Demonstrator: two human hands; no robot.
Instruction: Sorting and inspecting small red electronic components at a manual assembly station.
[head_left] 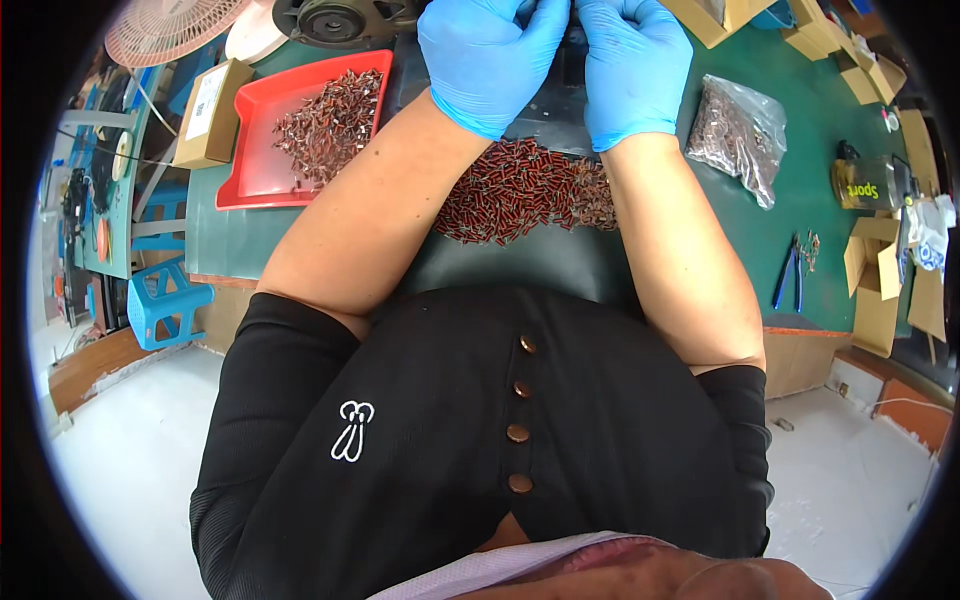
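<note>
The left hand (490, 60) and the right hand (632, 65) both wear thin blue rubber gloves. They sit close together at the far edge of the green surface (800, 160), fingers curled in over a dark black part (560, 75) between them. The fingertips are cut off at the top of the picture, so I cannot tell if each grip is pinching something.

Just below the hands, between the two bare arms, lies a heap of small dark red parts with thin wire legs (520, 190). It rests on a black mat (520, 260).

To the left is a red plastic tray (250, 170) with more of these parts. To the right are a clear plastic bag of parts (745, 135) and blue-handled pliers (790, 272).
</note>
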